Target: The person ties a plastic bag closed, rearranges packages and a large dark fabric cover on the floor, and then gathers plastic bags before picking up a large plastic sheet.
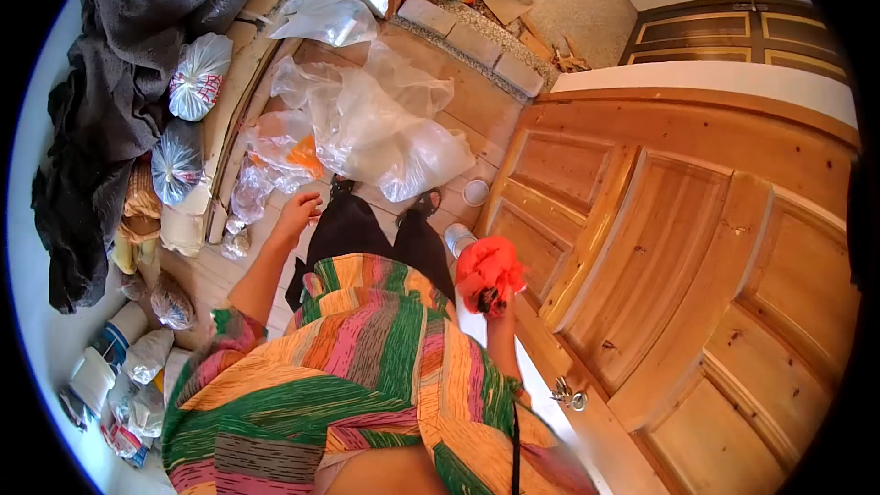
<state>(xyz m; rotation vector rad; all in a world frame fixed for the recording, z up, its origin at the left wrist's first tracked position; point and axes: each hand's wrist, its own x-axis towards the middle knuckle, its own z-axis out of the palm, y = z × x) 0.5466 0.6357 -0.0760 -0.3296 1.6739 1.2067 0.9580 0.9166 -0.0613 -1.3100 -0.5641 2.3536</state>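
Observation:
My left hand hangs over the floor at the left of my legs, its fingers loosely curled and apart, with nothing seen in it. Beyond it, crumpled clear plastic bags are spread over the floor, one with an orange patch. On my right side a bunched red plastic bag, with something dark at its lower edge, covers most of my right hand. The fingers there seem wrapped round the bag. The wooden door is just to the right of that hand.
Tied bags and dark cloth lie along the left wall. White containers stand at the lower left. A row of bricks edges the doorway ahead. A metal handle with keys juts from the door.

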